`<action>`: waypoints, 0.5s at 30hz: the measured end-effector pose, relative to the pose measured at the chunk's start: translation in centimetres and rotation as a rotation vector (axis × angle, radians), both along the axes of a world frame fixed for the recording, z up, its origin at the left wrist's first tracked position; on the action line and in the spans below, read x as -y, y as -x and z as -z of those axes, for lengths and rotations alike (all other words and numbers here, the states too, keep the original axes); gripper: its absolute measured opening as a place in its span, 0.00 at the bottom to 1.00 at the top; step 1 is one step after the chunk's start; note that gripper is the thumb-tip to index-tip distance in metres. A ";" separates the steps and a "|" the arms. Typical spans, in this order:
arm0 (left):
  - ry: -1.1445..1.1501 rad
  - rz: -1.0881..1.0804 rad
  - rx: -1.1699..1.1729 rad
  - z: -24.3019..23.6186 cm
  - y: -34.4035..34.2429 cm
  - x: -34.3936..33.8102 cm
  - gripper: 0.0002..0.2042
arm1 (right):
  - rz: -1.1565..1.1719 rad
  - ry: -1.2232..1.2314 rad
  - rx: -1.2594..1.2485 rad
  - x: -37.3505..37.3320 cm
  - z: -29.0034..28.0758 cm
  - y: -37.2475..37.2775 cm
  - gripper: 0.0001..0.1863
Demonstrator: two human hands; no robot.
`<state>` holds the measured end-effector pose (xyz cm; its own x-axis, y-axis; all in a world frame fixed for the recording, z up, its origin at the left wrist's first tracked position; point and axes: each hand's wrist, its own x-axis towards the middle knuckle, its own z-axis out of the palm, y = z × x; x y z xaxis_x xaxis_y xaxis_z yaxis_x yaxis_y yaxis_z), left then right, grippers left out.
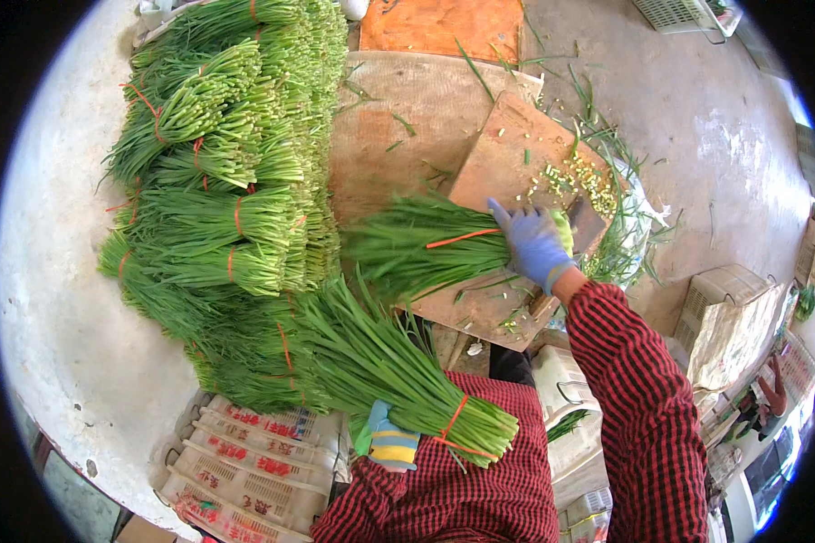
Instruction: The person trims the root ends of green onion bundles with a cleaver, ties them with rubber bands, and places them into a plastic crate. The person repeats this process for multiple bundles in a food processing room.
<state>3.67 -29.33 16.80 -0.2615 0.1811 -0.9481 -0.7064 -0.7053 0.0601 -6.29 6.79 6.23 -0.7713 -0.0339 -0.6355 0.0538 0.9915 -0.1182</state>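
My left hand (392, 439), in a blue and yellow striped glove, is closed under a bunch of garlic chives (407, 376) tied with red bands. The bunch slants across my lap, its cut stems to the lower right. My right hand (532, 237), in a blue-purple glove, grips a second chive bunch (448, 244) near its stem end, over a wooden board (493, 172). One red band crosses that bunch, and its leaf tips are blurred. Just right of my right hand, a dark flat piece like a blade (589, 222) lies on the board.
Tied chive bunches (235, 163) are stacked high at the left. Chopped stem bits (570, 176) and loose leaves litter the board and the floor (715, 154) beyond it. An orange sheet (439, 27) lies at the far side. Plastic crates (254, 452) stand at lower left, with others at right.
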 end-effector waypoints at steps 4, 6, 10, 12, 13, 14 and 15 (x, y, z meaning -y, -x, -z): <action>-0.074 0.090 -0.050 3.9 0.4 -3.2 0.20 | 0.542 0.149 0.045 -4.0 -7.4 -4.0 0.51; 0.063 0.162 0.092 7.7 1.3 -5.0 0.20 | 0.850 0.395 0.164 -6.4 -10.3 -6.2 0.50; 0.086 0.386 0.230 14.1 3.5 -8.0 0.10 | 1.320 1.008 0.133 -6.9 -14.6 -12.0 0.38; 0.155 0.611 -0.025 13.2 3.2 -8.6 0.07 | 1.276 1.055 0.156 -6.1 -16.6 -15.1 0.41; 0.231 0.804 -0.206 12.1 3.0 -9.2 0.06 | 1.346 1.130 0.115 -4.6 -17.0 -16.6 0.45; 0.186 0.870 -0.119 10.3 2.4 -9.9 0.08 | 1.487 1.221 0.219 -2.9 -17.1 -18.1 0.47; 0.053 0.830 0.083 8.3 2.0 -10.8 0.09 | 1.573 1.364 0.185 -0.6 -17.5 -19.9 0.48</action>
